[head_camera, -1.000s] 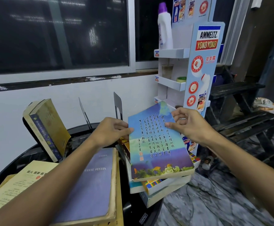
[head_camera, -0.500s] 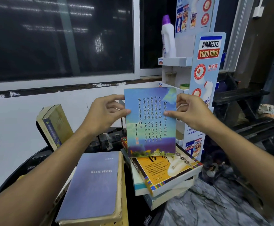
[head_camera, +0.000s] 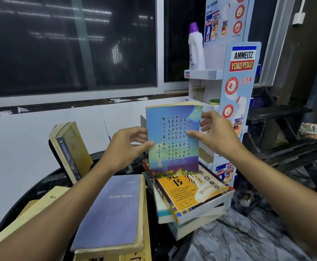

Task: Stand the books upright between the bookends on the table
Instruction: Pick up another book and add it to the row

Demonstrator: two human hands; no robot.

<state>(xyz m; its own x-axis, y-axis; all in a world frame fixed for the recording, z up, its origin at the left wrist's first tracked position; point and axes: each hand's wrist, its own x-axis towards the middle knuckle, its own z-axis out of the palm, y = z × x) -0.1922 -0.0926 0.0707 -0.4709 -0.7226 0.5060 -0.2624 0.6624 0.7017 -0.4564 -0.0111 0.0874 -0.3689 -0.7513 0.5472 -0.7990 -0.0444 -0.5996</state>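
A thin blue book (head_camera: 172, 140) with vertical writing is held upright above the pile at the table's right. My left hand (head_camera: 124, 147) pinches its left edge and my right hand (head_camera: 215, 134) grips its right edge. Under it lies an orange book (head_camera: 193, 194) on top of two pale books. A yellow-brown book (head_camera: 70, 149) leans against a black bookend at the left. A second thin metal bookend (head_camera: 106, 131) stands behind my left hand. A purple book (head_camera: 112, 211) lies flat on other books near me.
The round black table (head_camera: 46, 183) stands against a white wall under a dark window. A cardboard display stand (head_camera: 236, 102) with a white bottle (head_camera: 196, 48) rises just right of the table. Dark wooden benches (head_camera: 285, 140) stand further right on a marble-patterned floor.
Both hands have lifted the blue book off the pile and turned it from tilted to upright. The orange book beneath is now uncovered.
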